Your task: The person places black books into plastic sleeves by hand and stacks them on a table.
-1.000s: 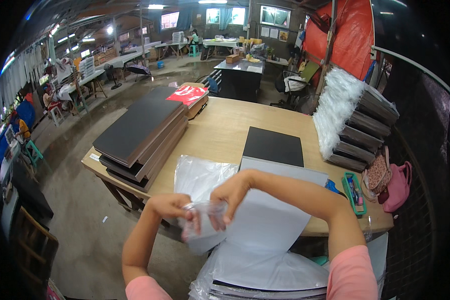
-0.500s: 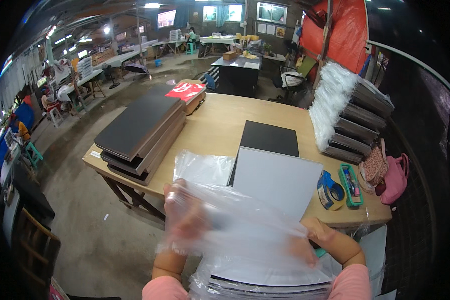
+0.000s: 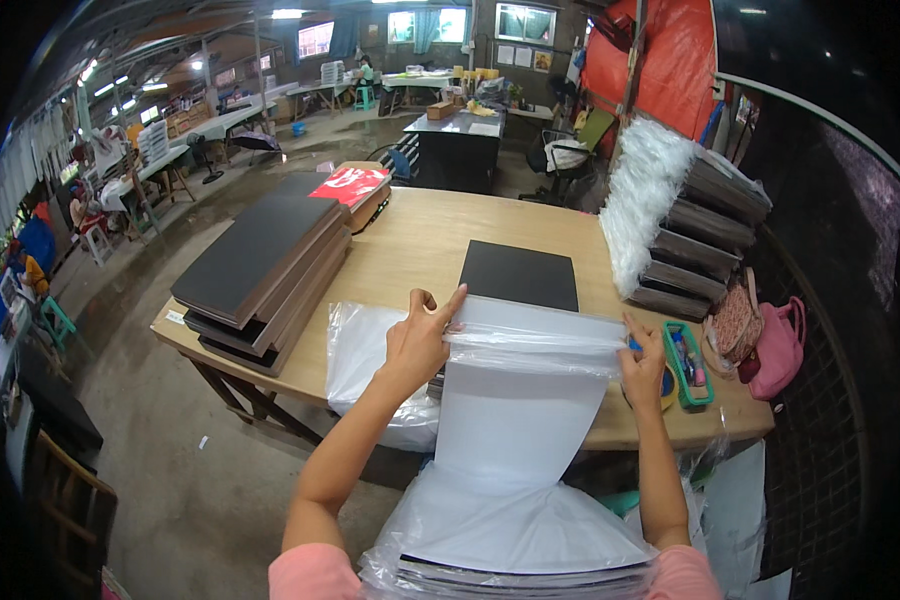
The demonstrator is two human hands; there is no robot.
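A clear plastic bag [image 3: 540, 342] stretches across the far end of a white sheet [image 3: 510, 415]. My left hand [image 3: 420, 342] pinches its left edge, the index finger extended along the sheet's corner. At the right edge, my right hand [image 3: 645, 365] grips the bunched plastic between thumb and fingers. Beyond lies a black board [image 3: 520, 272], partly covered by the white sheet. Next to my left forearm, loose clear plastic bags [image 3: 362, 345] hang over the table's front edge. Closest to me is a stack of plastic-wrapped sheets [image 3: 530, 530], white on top with dark edges below.
Dark boards [image 3: 260, 255] are stacked at the wooden table's [image 3: 420, 225] left, near a red-and-white packet [image 3: 352, 184]. On the right stand plastic-wrapped boards [image 3: 685, 230], a green basket of pens [image 3: 688, 365], a tape roll partly behind my right hand, and a pink bag [image 3: 778, 350].
Both hands have moved away from me to the sheet's far end. The plastic, blurred and loose before, is now bunched across that end. The view has shifted slightly.
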